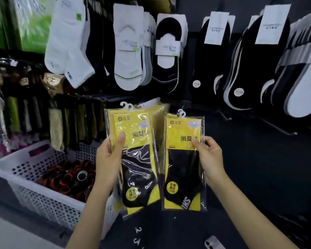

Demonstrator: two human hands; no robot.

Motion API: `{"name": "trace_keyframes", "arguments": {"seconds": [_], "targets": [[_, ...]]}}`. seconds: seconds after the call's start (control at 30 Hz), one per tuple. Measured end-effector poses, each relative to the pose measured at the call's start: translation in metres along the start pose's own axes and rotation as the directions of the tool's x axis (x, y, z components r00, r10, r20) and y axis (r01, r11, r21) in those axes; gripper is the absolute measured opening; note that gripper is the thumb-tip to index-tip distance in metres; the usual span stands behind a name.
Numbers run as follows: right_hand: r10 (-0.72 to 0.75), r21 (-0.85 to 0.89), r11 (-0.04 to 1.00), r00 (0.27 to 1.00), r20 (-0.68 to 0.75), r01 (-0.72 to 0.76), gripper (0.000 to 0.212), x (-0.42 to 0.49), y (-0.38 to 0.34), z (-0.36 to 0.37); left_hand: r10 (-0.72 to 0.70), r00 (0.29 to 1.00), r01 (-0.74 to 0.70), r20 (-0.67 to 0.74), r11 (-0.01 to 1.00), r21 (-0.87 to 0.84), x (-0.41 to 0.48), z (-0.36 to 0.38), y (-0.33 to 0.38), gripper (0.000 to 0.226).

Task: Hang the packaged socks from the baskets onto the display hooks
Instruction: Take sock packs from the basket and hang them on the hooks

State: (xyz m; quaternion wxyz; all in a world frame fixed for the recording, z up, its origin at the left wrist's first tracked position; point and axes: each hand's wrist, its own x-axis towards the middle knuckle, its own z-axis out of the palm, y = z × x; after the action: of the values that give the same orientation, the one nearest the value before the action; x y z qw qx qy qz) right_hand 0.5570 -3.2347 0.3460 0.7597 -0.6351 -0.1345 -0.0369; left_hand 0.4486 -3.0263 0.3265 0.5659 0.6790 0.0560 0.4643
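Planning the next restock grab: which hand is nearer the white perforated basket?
Left. The left hand, gripping a stack of yellow sock packs, is just beside the white basket; the right hand, pinching a single pack, is farther off, past both packs.

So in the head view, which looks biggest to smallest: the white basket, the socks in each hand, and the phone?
1. basket
2. left-hand stack and right-hand pack: they look about alike, so not ranked
3. phone, cut off at the bottom edge
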Motion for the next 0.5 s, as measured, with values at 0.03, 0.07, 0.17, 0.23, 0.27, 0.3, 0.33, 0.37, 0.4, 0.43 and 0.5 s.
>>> {"name": "trace_keyframes", "arguments": {"seconds": [0.03,0.07,0.17,0.23,0.27,0.3,0.33,0.37,0.4,0.43,0.5], "targets": [[-0.004,-0.017,1.0,1.0,0.0,0.004,0.004,0.005,0.001,0.003,0.015,1.0,-0.015,-0.014,1.0,0.021,0.002,-0.004,-0.001,0.039],[-0.003,-0.026,1.0,1.0,-0.005,0.003,0.005,0.009,0.003,0.006,0.028,0.999,-0.027,-0.024,0.999,0.035,0.003,-0.007,0.0,0.042],[0.024,-0.034,0.999,0.999,-0.043,-0.025,0.008,0.021,0.012,0.015,0.046,0.997,-0.042,-0.058,0.997,0.069,0.007,-0.012,-0.001,0.046],[0.038,-0.044,0.998,0.996,-0.077,-0.042,0.01,0.029,0.019,0.019,0.039,0.997,-0.034,-0.067,0.996,0.077,0.007,-0.013,-0.002,0.046],[0.042,-0.051,0.998,0.995,-0.093,-0.047,0.011,0.034,0.023,0.021,0.033,0.997,-0.028,-0.065,0.997,0.079,0.006,-0.013,0.0,0.046],[0.048,-0.054,0.997,0.993,-0.111,-0.054,0.012,0.038,0.026,0.023,0.025,0.998,-0.02,-0.063,0.997,0.074,0.006,-0.012,0.0,0.045],[0.057,-0.053,0.997,0.99,-0.131,-0.064,0.014,0.041,0.029,0.025,0.018,0.998,-0.014,-0.062,0.998,0.069,0.004,-0.011,0.001,0.044],[0.069,-0.048,0.996,0.986,-0.153,-0.078,0.019,0.045,0.032,0.026,0.017,0.998,-0.013,-0.061,0.998,0.063,0.003,-0.009,0.0,0.041],[0.085,-0.042,0.995,0.981,-0.173,-0.093,0.024,0.049,0.035,0.027,0.019,0.998,-0.015,-0.058,0.998,0.057,0.001,-0.008,0.002,0.033],[0.099,-0.038,0.993,0.977,-0.19,-0.108,0.029,0.052,0.038,0.027,0.023,0.998,-0.02,-0.052,0.998,0.053,0.0,-0.006,0.001,0.022],[0.111,-0.058,0.99,0.969,-0.219,-0.126,0.032,0.056,0.042,0.025,0.012,0.999,-0.011,-0.031,0.999,0.036,-0.003,-0.004,-0.001,0.02]]}}
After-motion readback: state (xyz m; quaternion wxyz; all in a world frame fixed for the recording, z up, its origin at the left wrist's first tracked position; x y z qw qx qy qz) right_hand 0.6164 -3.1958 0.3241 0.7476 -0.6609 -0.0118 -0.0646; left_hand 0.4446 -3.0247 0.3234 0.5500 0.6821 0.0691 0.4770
